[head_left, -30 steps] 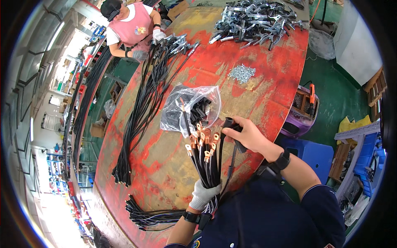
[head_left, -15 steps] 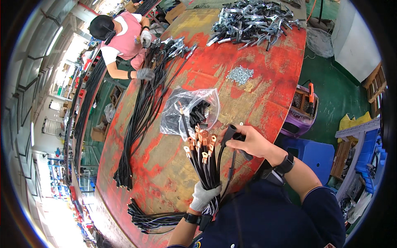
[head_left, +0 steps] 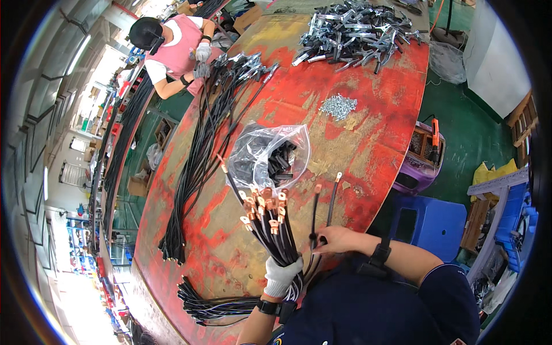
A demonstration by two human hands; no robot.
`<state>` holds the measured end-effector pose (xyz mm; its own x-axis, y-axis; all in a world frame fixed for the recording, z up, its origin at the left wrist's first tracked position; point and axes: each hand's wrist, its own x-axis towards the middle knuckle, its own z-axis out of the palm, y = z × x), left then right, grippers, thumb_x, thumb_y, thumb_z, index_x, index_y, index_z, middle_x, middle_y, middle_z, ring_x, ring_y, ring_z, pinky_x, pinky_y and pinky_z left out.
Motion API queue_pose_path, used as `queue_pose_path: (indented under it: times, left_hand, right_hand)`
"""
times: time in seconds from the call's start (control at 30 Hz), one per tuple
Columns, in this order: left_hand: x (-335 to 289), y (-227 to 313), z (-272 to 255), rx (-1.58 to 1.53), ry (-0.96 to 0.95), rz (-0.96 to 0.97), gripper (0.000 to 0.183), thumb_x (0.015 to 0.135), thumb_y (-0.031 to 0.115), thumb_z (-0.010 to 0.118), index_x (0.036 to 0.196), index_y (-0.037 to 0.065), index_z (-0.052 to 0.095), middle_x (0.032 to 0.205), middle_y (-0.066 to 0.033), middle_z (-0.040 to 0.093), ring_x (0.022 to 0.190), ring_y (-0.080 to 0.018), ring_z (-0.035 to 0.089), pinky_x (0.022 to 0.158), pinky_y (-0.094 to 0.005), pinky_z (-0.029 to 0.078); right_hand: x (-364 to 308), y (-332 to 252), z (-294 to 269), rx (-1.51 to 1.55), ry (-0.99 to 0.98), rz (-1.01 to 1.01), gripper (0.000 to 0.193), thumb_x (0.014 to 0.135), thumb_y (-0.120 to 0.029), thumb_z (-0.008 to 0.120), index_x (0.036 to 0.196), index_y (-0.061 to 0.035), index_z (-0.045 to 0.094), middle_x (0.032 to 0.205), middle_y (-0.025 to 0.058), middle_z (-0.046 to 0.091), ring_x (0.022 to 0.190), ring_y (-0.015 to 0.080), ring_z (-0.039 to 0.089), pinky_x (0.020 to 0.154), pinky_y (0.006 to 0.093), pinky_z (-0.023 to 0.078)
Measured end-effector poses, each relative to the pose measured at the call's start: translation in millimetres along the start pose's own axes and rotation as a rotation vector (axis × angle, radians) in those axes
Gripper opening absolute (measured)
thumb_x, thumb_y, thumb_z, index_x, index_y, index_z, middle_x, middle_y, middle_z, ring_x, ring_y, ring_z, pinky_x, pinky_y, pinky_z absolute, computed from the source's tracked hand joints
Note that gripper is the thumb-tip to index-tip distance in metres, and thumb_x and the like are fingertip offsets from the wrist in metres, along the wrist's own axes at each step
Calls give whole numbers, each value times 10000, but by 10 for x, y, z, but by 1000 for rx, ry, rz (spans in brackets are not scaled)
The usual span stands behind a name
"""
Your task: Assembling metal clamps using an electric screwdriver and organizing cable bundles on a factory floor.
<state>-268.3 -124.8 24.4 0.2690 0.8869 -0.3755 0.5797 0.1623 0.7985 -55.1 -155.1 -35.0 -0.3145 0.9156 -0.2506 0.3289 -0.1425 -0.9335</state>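
My left hand (head_left: 283, 276) clasps black cables (head_left: 277, 244), copper ends (head_left: 266, 202) toward eleven o'clock. At two o'clock, my right hand (head_left: 333, 238) pinches a single cable (head_left: 315, 211).

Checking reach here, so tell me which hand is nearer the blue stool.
Right. The right hand, at a black cable, is left of the blue stool; the gloved left hand, around the cable bundle, is farther left.

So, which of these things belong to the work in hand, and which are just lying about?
Seemingly in the work:
cable bundle with copper ends, in the gloved left hand
single upright cable at the bare right hand
probably the open clear bag of black pieces

Apparently just lying about:
heaped metal clamps
pile of small metal parts
blue plastic stool
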Motion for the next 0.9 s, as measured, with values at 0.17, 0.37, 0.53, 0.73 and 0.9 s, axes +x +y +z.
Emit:
queue_pose_path:
  times: [0.17, 0.37, 0.53, 0.73, 0.9]
  left_hand:
    - [0, 91, -133, -201, -133, -44, 198, 718, 91, 761, 878, -7, 700, 802, -41, 692, 732, -115, 639, 701, -276, 521]
    - [33, 104, -137, -221, -236, -138, 237, 684, 97, 801, 873, -2, 697, 816, -37, 686, 758, -123, 642, 740, -285, 522]
    - [18, 107, -127, -216, -277, -138, 227, 691, 80, 792, 883, -5, 705, 840, -50, 701, 759, -128, 651, 738, -280, 527]
    - [24, 51, -137, -171, -310, -108, 248, 700, 96, 793, 906, -8, 704, 847, -60, 708, 760, -130, 659, 727, -281, 532]
    - [37, 38, -137, -159, -317, -113, 225, 694, 68, 789, 887, -12, 707, 839, -61, 707, 756, -131, 660, 738, -283, 536]
  right_hand:
    - [-68, 327, -428, -148, 74, 220, 365, 815, -285, 717, 1098, -84, 605, 959, 106, 655, 824, 247, 655, 714, 338, 517]
    - [110, -399, -1001, 1222, 426, -145, 349, 913, -40, 579, 1249, -54, 484, 1041, 65, 620, 1002, 191, 612, 820, 326, 516]
    - [312, -678, -1014, 1515, 523, -281, 405, 910, -26, 597, 1284, -60, 443, 1123, 96, 612, 1036, 200, 613, 805, 329, 547]
    - [300, -831, -972, 1445, 481, -259, 414, 903, -19, 602, 1284, -80, 450, 1141, 94, 601, 1061, 195, 600, 796, 329, 549]
    - [255, -885, -986, 1319, 380, -378, 491, 902, -3, 590, 1343, -104, 401, 1199, 94, 570, 1096, 189, 579, 783, 324, 549]
